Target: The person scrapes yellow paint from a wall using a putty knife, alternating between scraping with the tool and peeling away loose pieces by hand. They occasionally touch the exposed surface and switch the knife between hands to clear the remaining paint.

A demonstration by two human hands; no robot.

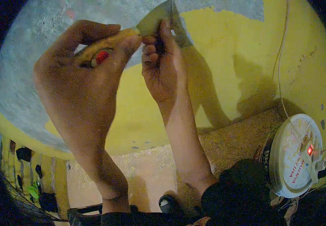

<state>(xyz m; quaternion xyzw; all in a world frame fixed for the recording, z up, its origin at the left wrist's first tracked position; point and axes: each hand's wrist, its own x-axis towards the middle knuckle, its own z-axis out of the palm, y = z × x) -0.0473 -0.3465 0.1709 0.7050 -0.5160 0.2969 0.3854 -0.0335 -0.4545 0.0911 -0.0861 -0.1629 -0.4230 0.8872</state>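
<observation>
My left hand is closed around the wooden handle of a putty knife, raised in front of the wall. A red spot shows on the handle near my palm. The wide, flat metal blade points up and to the right. At the blade's lower edge is my right hand, its thumb up against the metal and its fingers curled, pinching the blade. The wall behind is yellow, with a large grey patch of uneven outline on the left and along the top.
A round bucket with a white lid stands at the right, with a glowing red switch and a plug on top. From there a thin cable runs up the wall. Below is a brownish floor. Dark items hang at the lower left.
</observation>
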